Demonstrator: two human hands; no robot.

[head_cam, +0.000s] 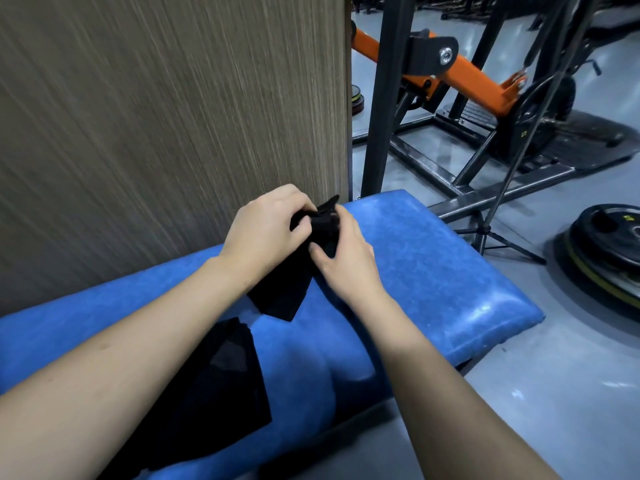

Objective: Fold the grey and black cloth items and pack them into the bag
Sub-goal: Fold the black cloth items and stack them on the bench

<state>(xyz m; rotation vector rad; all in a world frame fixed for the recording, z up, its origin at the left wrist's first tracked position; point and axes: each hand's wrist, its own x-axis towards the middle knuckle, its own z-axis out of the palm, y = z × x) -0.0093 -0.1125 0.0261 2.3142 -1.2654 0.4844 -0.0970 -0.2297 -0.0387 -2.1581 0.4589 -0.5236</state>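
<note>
Head view. Both hands meet over a blue padded surface (433, 258) and work one black cloth item (287, 289). The left hand (266, 233) curls its fingers (304, 209) over the cloth's upper edge, pinching the fabric against the thumb. The right hand (346, 261) grips the same bunched upper portion from the other side, thumb pressed onto the fabric and fingers wrapped behind it. The lower portion of the cloth hangs from between the hands, its pointed corner reaching down to the surface. A second black cloth item (221, 393) lies flat on the surface, nearer the viewer, partly beneath the left forearm. A wood-grain panel (156, 116) stands behind; weight plates (606, 244) rest on the floor at right.
</note>
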